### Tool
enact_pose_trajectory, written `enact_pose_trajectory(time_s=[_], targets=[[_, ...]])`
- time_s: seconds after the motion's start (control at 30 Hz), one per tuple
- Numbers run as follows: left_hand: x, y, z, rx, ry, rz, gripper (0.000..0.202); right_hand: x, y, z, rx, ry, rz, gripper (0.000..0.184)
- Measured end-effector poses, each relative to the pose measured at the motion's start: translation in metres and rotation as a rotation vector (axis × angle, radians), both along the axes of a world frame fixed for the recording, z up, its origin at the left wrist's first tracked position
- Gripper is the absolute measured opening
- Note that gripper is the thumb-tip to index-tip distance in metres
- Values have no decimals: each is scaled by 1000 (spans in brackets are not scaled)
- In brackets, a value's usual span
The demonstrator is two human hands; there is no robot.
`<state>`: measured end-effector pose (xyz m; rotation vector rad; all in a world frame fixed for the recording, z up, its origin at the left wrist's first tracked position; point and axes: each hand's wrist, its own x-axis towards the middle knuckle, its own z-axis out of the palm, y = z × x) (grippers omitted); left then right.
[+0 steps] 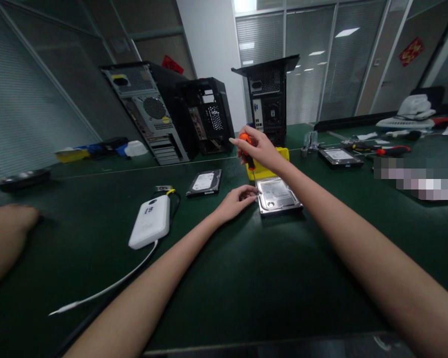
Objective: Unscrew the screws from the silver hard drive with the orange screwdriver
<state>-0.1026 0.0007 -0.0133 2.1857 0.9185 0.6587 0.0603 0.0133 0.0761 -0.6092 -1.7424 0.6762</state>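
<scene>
On the green table lies a silver hard drive point(280, 194), its metal cover facing up. My right hand point(260, 148) is closed around an orange and black screwdriver point(250, 162), held upright with its shaft pointing down at the drive's far left corner. Whether the tip sits in a screw is too small to tell. The curled fingers of my left hand point(236, 203) grip the drive's left edge. A yellow plastic box point(282, 155) stands just behind the drive, partly hidden by my right hand.
A second hard drive point(204, 182) and a white power bank point(151, 222) with cables lie to the left. Another drive point(339, 156) and pliers point(393, 150) are at the right. Computer cases point(153, 107) stand behind. Another person's hand point(13, 219) rests at the left edge.
</scene>
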Motion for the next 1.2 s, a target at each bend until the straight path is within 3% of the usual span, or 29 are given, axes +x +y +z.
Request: enact_pose_trajectory(time_s=[0.43, 0.8, 1.2], targets=[[-1, 2, -2, 4, -1, -12, 33, -2, 5, -6, 16, 27, -18, 36], [-1, 4, -4, -1, -19, -22, 32, -4, -1, -6, -79, 77, 92, 48], [0, 0, 0, -7, -8, -10, 32, -1, 5, -5, -37, 44, 100, 37]])
